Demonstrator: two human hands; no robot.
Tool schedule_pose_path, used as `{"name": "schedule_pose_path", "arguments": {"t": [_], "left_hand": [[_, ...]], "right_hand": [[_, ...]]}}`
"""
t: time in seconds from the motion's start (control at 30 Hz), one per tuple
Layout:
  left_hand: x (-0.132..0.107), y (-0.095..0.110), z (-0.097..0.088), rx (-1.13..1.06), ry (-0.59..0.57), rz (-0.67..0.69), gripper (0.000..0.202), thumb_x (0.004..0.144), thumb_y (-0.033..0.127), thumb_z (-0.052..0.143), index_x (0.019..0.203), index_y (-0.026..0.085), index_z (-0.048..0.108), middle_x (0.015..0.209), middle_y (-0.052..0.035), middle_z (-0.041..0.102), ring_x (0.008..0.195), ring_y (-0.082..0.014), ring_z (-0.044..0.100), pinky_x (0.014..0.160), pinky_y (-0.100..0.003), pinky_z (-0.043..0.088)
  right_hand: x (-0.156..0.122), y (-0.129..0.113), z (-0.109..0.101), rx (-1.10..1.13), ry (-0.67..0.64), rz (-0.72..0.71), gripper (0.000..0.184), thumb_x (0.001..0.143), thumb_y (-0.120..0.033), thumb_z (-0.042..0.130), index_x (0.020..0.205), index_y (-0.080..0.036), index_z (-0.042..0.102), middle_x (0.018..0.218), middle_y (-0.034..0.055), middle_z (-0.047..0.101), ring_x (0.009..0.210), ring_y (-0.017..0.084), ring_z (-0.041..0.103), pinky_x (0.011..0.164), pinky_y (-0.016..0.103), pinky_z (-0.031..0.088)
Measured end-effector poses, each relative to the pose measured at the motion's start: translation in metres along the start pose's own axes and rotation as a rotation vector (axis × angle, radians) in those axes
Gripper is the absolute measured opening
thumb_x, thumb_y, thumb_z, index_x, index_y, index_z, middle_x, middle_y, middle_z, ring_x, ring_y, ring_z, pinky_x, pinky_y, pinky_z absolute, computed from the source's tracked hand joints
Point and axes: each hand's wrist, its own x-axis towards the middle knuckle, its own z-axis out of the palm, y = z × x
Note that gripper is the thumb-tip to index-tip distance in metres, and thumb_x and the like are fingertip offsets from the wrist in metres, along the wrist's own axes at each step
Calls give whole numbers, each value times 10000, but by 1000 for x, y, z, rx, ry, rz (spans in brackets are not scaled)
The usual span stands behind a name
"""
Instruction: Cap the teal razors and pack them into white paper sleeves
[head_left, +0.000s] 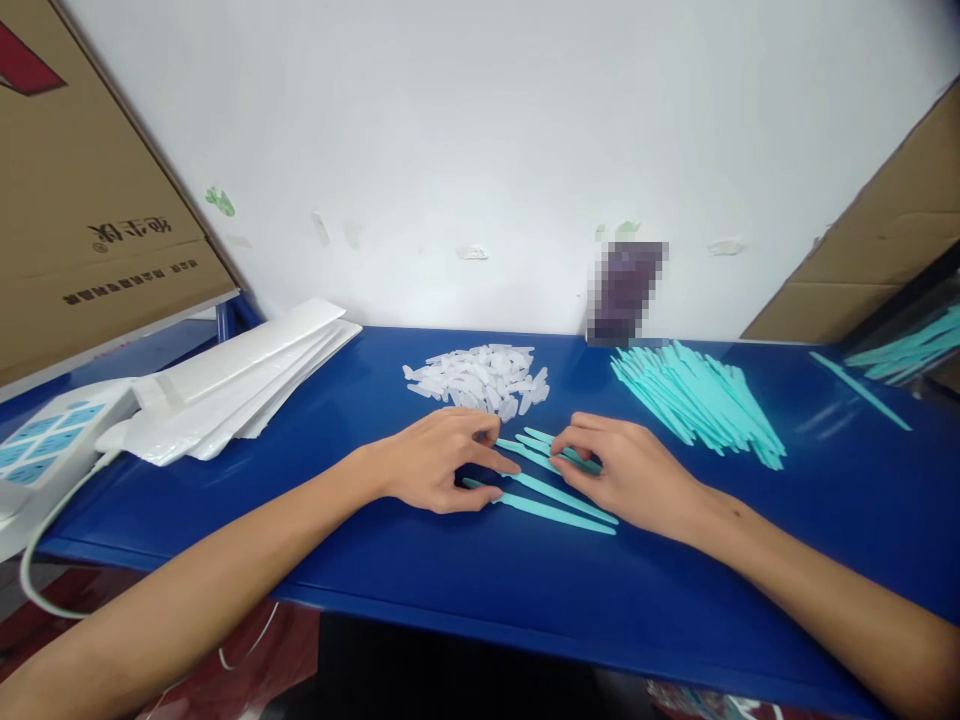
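Several thin teal plastic sticks with narrow tapered ends, shaped like eyebrow razors, lie between my hands on the blue table. My left hand [442, 460] rests over their left ends, its fingers bent. Its thumb touches the nearest teal stick [559, 514], and its index fingertip meets the one behind, with a gap between thumb and index. My right hand [626, 470] pinches another teal stick [585, 461] between thumb and fingers at the back of this small row. Part of that stick is hidden by the fingers.
Behind my left hand lies a pile of small white translucent plastic pieces [484, 375]. A larger pile of teal sticks [697, 400] is at the right. White plastic bags [247, 375] and a power strip [64, 440] are at the left. Cardboard boxes [90, 200] flank the table [450, 570].
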Motion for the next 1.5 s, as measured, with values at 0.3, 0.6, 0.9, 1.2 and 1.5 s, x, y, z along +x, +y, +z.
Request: {"name": "schedule_pose_path", "arguments": {"t": [0.3, 0.6, 0.9, 1.2, 1.5], "left_hand": [[0, -7, 4, 47, 166, -37, 321, 1004, 284, 481, 1140, 145, 737, 864, -60, 565, 752, -158, 546, 672, -286, 433], [-2, -15, 3, 99, 172, -78, 311, 1010, 263, 463, 1127, 157, 731, 906, -71, 591, 803, -163, 566, 710, -285, 443], [-1, -11, -2, 71, 167, -71, 320, 1019, 273, 450, 1115, 158, 732, 922, -72, 593, 808, -162, 567, 722, -284, 449], [-2, -11, -1, 110, 76, -72, 318, 1015, 290, 466, 1109, 173, 747, 942, -81, 574, 812, -169, 566, 733, -293, 454], [-1, -14, 1, 164, 83, -96, 336, 1040, 291, 426, 1140, 167, 722, 942, -79, 593, 816, -171, 572, 724, -294, 444]], "right_hand": [[1, -7, 3, 86, -79, 31, 242, 965, -338, 572, 1005, -212, 774, 833, 35, 638, 635, 140, 567, 572, 289, 406], [0, -18, 1, 74, -121, 194, 109, 860, -300, 631, 816, -232, 703, 752, 2, 597, 598, 140, 540, 538, 285, 370], [1, -28, 1, 203, -74, 175, 255, 926, -355, 559, 795, -228, 736, 663, 0, 615, 576, 139, 530, 555, 294, 361], [1, -3, -6, -70, -24, 186, 210, 901, -343, 562, 892, -208, 723, 795, 24, 625, 600, 149, 545, 545, 301, 356], [5, -7, -4, 67, -116, 287, 177, 894, -363, 598, 824, -239, 704, 737, 8, 600, 640, 167, 561, 574, 296, 381]]}}
